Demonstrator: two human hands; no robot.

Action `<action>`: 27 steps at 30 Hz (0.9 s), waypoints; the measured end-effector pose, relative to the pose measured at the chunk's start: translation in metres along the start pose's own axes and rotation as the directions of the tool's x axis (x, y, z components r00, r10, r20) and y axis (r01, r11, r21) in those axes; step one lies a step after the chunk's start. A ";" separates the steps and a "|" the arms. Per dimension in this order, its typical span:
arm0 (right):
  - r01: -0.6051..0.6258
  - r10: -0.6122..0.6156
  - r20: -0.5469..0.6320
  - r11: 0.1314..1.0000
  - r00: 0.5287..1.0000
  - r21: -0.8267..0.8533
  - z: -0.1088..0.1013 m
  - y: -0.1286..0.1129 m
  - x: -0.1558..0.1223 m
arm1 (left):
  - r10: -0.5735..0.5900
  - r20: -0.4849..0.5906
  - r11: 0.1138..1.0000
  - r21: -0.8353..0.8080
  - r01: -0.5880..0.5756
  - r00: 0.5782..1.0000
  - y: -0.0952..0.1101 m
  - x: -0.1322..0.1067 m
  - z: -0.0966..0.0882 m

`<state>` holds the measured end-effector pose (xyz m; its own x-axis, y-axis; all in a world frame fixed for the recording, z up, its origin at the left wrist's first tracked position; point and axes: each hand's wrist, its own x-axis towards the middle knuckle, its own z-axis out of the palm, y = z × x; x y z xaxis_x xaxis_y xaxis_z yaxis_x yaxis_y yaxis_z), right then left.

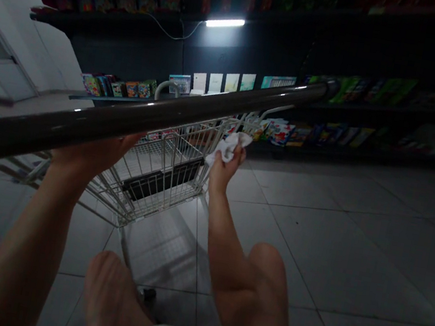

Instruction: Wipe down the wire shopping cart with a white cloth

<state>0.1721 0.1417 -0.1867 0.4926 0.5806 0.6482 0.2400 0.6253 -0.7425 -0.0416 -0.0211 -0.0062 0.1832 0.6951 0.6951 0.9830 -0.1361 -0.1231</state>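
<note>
A dark brown handle bar (139, 108) of a wire shopping cart crosses the view diagonally, and my left hand (92, 153) wraps it from below, its fingers partly hidden behind the bar. My right hand (222, 169) is raised past the bar's near side, pinching a crumpled white cloth (228, 148). That cloth hangs just above the cart's top rim, and it does not touch the bar. The pale wire basket (161, 176) lies directly beyond and under both forearms. My bent knees (265, 277) show at the bottom of the view.
Dark shelves (110, 28) with colourful packets and cards run along the back under a lit tube lamp (225, 23). Grey floor tiles (332, 249) spread to the right. A white cabinet (8, 39) stands at the left, with a blurred dark object at the lower right.
</note>
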 end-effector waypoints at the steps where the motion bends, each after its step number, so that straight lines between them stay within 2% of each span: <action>1: 0.098 -0.099 -0.006 0.992 0.995 -0.080 -0.001 0.003 0.013 | -0.010 0.015 1.000 0.007 0.009 1.000 -0.001 0.000 -0.002; 2: 0.140 -0.142 -0.006 0.982 0.990 -0.130 -0.001 0.006 0.018 | -0.017 0.030 1.000 0.019 0.016 0.999 -0.003 -0.001 -0.004; 4: 0.155 -0.150 0.037 0.968 0.988 -0.198 0.002 0.017 0.005 | -0.018 0.055 0.999 0.043 0.015 0.998 -0.005 -0.001 -0.007; 8: 0.052 -0.014 0.151 0.966 0.988 -0.252 0.000 0.047 -0.054 | 0.002 0.050 0.998 0.059 -0.005 0.999 -0.008 -0.002 -0.006; 10: 0.006 0.045 0.196 0.967 0.980 -0.254 -0.009 0.050 -0.059 | 0.007 0.022 0.998 0.056 -0.008 1.000 -0.009 -0.002 -0.004; 12: 0.029 0.012 0.165 0.968 0.986 -0.247 -0.020 0.038 -0.037 | 0.016 0.014 0.997 0.069 -0.017 1.000 -0.010 -0.001 -0.001; 14: 0.139 -0.126 0.072 0.960 0.989 -0.241 -0.031 0.011 0.006 | 0.021 0.028 0.995 0.099 -0.024 0.999 -0.010 0.000 0.001; 16: 0.270 -0.276 0.019 0.923 0.961 -0.273 -0.037 -0.019 0.051 | 0.019 0.031 0.994 0.108 -0.022 0.999 -0.010 0.001 0.002; 19: 0.366 -0.358 0.094 0.851 0.929 -0.376 -0.034 -0.048 0.092 | -0.009 0.024 0.998 0.064 0.008 1.000 -0.011 0.001 0.003; 21: 0.381 -0.352 0.148 0.825 0.924 -0.418 -0.028 -0.049 0.094 | -0.037 0.042 0.998 0.048 0.035 0.998 -0.012 0.001 0.004; 23: 0.384 -0.329 0.199 0.821 0.923 -0.423 -0.027 -0.039 0.083 | -0.043 0.061 0.998 0.045 0.040 0.997 -0.013 0.002 0.007; 27: 0.454 -0.317 0.379 0.814 0.870 -0.363 -0.048 -0.023 0.068 | -0.055 0.060 0.998 0.021 0.054 0.997 -0.013 0.004 0.010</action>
<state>0.2402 0.1419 -0.1333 0.0357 0.5044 0.8627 0.7228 0.5831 -0.3709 -0.0536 -0.0101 -0.0088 0.1290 0.7425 0.6573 0.9914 -0.0835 -0.1003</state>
